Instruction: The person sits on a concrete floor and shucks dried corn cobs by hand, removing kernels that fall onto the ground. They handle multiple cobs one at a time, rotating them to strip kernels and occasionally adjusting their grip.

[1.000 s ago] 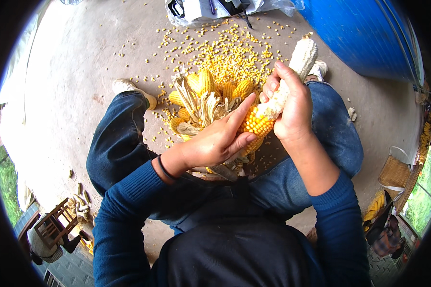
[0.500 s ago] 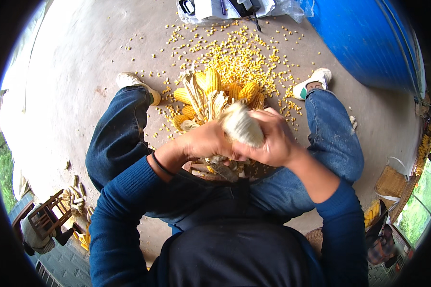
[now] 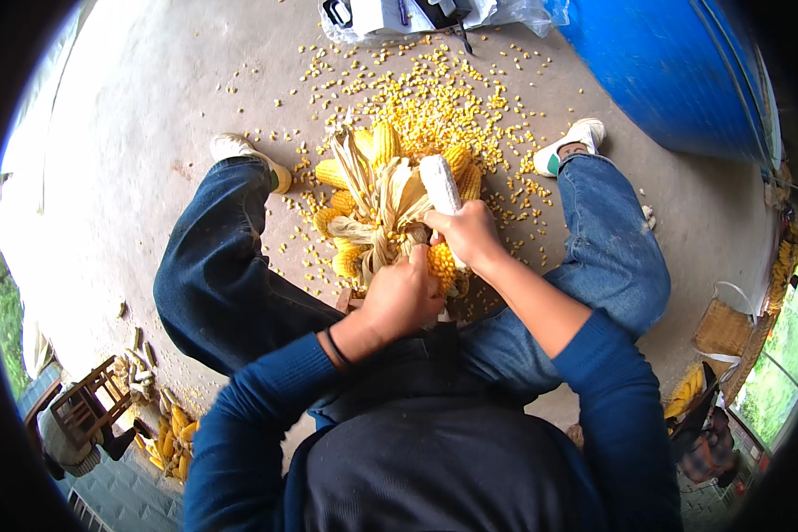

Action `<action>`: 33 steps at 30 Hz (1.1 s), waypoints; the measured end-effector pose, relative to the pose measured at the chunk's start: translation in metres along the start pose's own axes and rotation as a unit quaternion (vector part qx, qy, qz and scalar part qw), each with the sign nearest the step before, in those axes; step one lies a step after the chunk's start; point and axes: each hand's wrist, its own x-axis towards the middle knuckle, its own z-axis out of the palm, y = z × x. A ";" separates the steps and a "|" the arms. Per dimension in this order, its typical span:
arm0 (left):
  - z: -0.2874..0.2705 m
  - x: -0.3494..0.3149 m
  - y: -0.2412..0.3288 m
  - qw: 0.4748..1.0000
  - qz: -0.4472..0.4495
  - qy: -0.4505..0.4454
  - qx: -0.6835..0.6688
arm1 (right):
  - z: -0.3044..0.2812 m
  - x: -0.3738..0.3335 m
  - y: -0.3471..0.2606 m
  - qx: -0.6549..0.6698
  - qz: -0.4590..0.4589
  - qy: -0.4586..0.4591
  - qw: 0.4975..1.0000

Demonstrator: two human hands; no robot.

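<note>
In my right hand (image 3: 470,234) I grip a pale, bare corn cob (image 3: 440,183), its free end pointing away from me. My left hand (image 3: 403,291) is closed around a yellow ear of corn (image 3: 441,264), whose kernels show between my two hands. Just past my hands lies a bundle of corn ears (image 3: 385,144), tied together by dry husks (image 3: 390,199). Loose yellow kernels (image 3: 434,111) are scattered over the floor beyond the bundle.
A blue barrel (image 3: 674,80) lies at the far right. Papers in clear plastic (image 3: 372,19) sit at the far edge. Stripped cobs (image 3: 139,368) and more ears (image 3: 176,443) lie at the lower left, near a wooden chair (image 3: 89,403). A woven basket (image 3: 723,330) stands at the right.
My hands were pressed together around a blurred pale cob. Now they have parted: the right points the cob away from me, and the left has come nearer with a yellow ear showing.
</note>
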 end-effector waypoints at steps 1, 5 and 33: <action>-0.004 -0.008 0.007 0.998 0.022 0.047 -0.046 | -0.006 -0.005 -0.002 -0.037 -0.033 -0.027 0.998; -0.013 -0.020 -0.006 0.733 -0.178 -0.157 -0.637 | -0.047 -0.034 -0.043 -0.002 -0.156 -0.318 0.935; 0.000 -0.004 -0.020 0.984 -0.031 0.053 -0.168 | -0.018 -0.024 0.003 0.077 -0.132 -0.099 0.983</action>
